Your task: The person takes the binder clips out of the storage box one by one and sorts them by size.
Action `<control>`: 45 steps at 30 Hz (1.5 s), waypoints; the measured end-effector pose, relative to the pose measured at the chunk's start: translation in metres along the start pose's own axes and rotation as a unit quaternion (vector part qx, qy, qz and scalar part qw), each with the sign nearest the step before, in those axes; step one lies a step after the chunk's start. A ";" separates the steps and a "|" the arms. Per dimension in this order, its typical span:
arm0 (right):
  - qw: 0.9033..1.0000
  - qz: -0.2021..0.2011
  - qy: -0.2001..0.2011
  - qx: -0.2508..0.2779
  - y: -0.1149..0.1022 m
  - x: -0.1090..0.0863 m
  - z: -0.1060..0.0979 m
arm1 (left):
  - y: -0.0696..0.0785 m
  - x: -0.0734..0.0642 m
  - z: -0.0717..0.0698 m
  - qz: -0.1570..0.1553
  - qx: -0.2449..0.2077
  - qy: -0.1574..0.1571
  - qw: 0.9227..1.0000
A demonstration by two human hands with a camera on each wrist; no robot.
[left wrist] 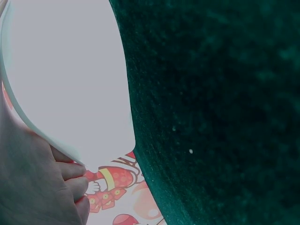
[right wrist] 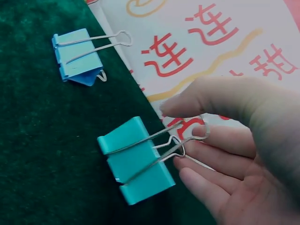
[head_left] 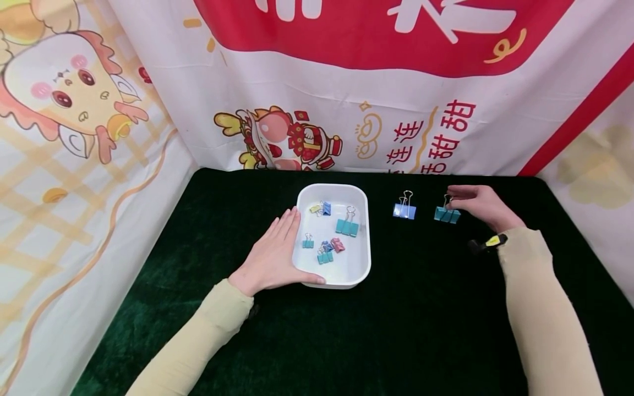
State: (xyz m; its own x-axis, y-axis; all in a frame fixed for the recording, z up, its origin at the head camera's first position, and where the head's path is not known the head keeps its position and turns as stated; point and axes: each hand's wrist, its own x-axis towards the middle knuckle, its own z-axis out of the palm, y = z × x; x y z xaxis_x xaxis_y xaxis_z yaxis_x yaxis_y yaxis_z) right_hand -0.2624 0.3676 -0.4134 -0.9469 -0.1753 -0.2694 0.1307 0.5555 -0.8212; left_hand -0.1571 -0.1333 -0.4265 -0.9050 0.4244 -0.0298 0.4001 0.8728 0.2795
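A white tray (head_left: 363, 264) holds several binder clips: a large teal binder clip (head_left: 347, 227), a pink one (head_left: 338, 245) and smaller yellow, blue and teal ones. My left hand (head_left: 274, 256) rests against its left side, fingers straight and thumb along the near rim. To the right of the tray, my right hand (head_left: 482, 206) is at the wire handles of another teal binder clip (right wrist: 138, 161). Its thumb and fingers lie on either side of the handle ends, with a gap between them. A blue binder clip (right wrist: 78, 56) sits left of that clip.
Dark green cloth (head_left: 421, 324) covers the table. A printed white and red curtain (head_left: 317, 88) hangs along the back edge, and a patterned cloth (head_left: 84, 181) borders the left side.
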 end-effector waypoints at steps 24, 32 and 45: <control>0.985 -0.002 0.164 0.057 -0.044 -0.014 -0.002 | 0.002 -0.001 -0.001 0.005 -0.002 0.005 1.000; 0.980 -0.052 0.172 0.085 -0.090 -0.032 -0.005 | 0.000 0.000 -0.001 0.009 0.010 0.007 1.000; 0.977 -0.126 0.147 0.087 -0.128 -0.049 0.024 | -0.002 0.001 0.000 0.010 0.010 0.005 1.000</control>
State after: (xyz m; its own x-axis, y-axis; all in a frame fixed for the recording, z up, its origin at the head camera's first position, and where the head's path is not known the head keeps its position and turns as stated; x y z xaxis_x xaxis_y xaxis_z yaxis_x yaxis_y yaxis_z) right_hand -0.2254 0.2861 -0.3072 -0.9956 -0.0334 0.0874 -0.0936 0.3746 -0.9225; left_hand -0.1584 -0.1344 -0.4271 -0.8980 0.4398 -0.0140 0.4213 0.8685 0.2612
